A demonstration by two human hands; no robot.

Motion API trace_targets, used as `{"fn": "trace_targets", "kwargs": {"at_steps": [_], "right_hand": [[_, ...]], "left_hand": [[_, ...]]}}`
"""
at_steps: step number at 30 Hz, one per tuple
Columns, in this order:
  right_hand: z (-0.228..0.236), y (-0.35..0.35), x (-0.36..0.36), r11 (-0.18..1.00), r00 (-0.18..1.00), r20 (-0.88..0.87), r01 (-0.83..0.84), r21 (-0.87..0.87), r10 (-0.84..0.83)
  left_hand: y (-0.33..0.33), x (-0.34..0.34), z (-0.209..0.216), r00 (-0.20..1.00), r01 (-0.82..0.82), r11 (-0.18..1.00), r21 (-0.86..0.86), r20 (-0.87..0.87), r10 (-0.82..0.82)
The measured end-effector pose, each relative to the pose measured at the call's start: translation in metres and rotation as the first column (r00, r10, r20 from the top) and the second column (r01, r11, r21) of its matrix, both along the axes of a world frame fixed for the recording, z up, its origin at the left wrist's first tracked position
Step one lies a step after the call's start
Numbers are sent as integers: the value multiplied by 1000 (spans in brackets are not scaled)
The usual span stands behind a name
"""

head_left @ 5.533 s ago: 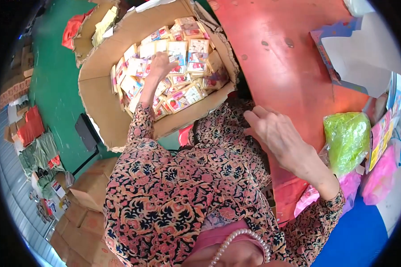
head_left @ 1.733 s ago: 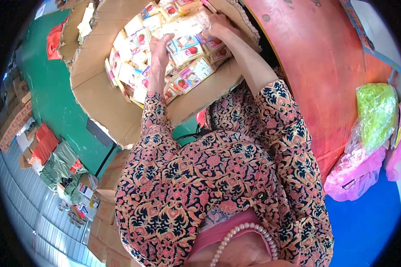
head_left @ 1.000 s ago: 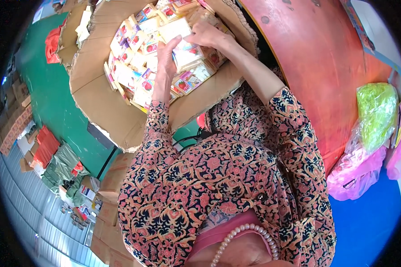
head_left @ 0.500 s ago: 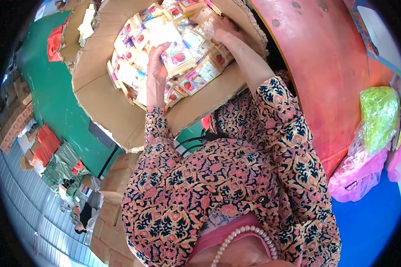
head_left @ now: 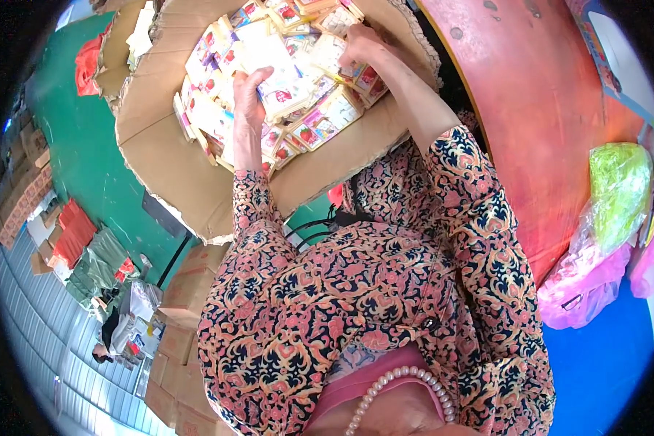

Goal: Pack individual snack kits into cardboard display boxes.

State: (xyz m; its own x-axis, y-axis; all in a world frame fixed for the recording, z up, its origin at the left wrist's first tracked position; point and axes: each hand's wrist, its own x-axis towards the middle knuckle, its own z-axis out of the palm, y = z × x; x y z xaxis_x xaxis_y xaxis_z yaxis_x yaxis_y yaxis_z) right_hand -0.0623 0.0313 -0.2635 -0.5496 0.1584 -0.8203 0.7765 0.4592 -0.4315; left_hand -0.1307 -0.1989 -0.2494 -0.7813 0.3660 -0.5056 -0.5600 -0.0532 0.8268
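Head camera, looking down: my left hand [head_left: 248, 98] is gripping a stack of flat packs [head_left: 282, 86] by its left side, thumb across the top, fingers mostly hidden. It sits inside the cardboard carton [head_left: 160, 138], over the loose packs [head_left: 212, 62]. My right hand [head_left: 365, 49] bends its fingers against another pack [head_left: 328, 54] towards the carton's right side; with glare and overlap, I can't make out whether they have closed on it. I'd judge the step as gathering packs; adding one calls for a steady left thumb and squared edges
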Motion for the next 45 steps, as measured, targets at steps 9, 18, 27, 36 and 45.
{"fn": "trace_targets", "kwargs": {"at_steps": [9, 18, 27, 36, 45], "right_hand": [[-21, 8, 19, 990, 982, -182, -34, 140, 59], [-44, -3, -5, 871, 679, -547, 404, -278, -490], [-15, 3, 20, 517, 599, -99, 581, -629, -795], [34, 4, 17, 449, 627, 173, 697, -559, -760], [47, -11, 11, 363, 747, 78, 408, -838, -660]], "left_hand": [[-45, -31, -8, 980, -183, 976, 117, 95, 172], [-57, -27, 17, 980, -164, 985, 56, 120, 157], [-10, -5, 19, 985, 155, 985, -81, 87, -147], [7, 3, 32, 949, 300, 949, -91, 133, -287], [1, -5, 26, 989, 45, 999, 9, 142, -46]]}}
